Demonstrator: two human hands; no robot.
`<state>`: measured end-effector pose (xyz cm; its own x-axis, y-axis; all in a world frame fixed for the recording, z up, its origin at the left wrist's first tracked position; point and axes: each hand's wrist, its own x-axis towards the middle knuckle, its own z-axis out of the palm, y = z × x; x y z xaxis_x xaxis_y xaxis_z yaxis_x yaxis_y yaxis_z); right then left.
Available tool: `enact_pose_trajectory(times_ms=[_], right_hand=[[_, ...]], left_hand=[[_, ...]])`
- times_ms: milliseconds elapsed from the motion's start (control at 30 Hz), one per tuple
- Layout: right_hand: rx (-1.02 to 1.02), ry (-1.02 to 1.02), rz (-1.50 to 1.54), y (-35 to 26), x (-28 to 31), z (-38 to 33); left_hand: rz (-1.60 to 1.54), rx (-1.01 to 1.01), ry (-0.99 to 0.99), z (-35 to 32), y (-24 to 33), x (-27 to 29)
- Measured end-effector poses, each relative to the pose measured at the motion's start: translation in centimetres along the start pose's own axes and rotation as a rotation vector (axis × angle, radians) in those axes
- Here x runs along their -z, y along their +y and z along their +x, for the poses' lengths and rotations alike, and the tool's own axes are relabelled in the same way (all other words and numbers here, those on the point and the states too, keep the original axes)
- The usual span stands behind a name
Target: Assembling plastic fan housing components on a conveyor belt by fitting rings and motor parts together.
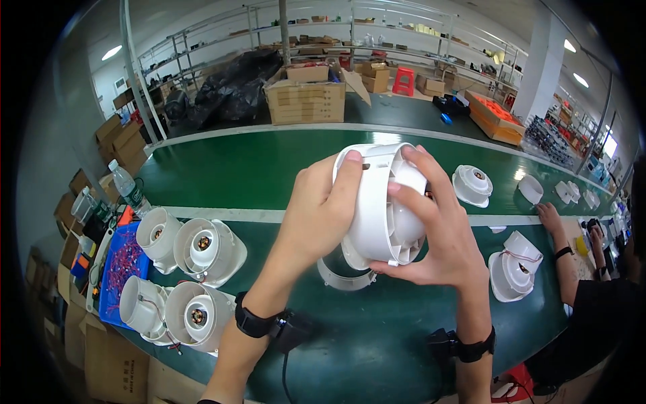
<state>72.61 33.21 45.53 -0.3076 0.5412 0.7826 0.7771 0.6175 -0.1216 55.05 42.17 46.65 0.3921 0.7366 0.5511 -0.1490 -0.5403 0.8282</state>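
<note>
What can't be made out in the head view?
All in the head view:
- White housing, back side: turned away from the camera.
- Its inside: partly behind the right hand.
- White ring on the table: upper part hidden by the housing.
- Wires in the blue tray: too small and tangled to count.
- Co-worker at right: cut off by the dark fisheye rim.

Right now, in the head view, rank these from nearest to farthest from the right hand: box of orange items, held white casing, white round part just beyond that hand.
1. Held white casing: touching the right hand.
2. White round part: beyond, slightly right, on the green surface.
3. Box of orange items: farther back, right.
</note>
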Motion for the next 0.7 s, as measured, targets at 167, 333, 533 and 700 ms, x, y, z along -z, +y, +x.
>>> enact_pose_trajectory(times_ms=[167, 333, 533, 700], right_hand=[[-0.079, 0.16, 0.234, 0.8, -0.1, -0.6], [-0.389, 0.205, 0.578, 0.2, -0.2, -0.1], [-0.439, 0.167, 0.556, 0.1, 2.3, -0.2], [-0.061, 0.183, 0.034, 0.4, 2.9, -0.3]], left_hand=[[0.237, -0.24, 0.113, -0.5, 0.2, -1.4], [0.622, -0.684, 0.213, -1.9, -0.9, -2.7], [0.558, -0.746, 0.11, -1.5, -0.6, -2.3], [0.374, -0.368, -0.127, -1.0, 1.2, -0.1]])
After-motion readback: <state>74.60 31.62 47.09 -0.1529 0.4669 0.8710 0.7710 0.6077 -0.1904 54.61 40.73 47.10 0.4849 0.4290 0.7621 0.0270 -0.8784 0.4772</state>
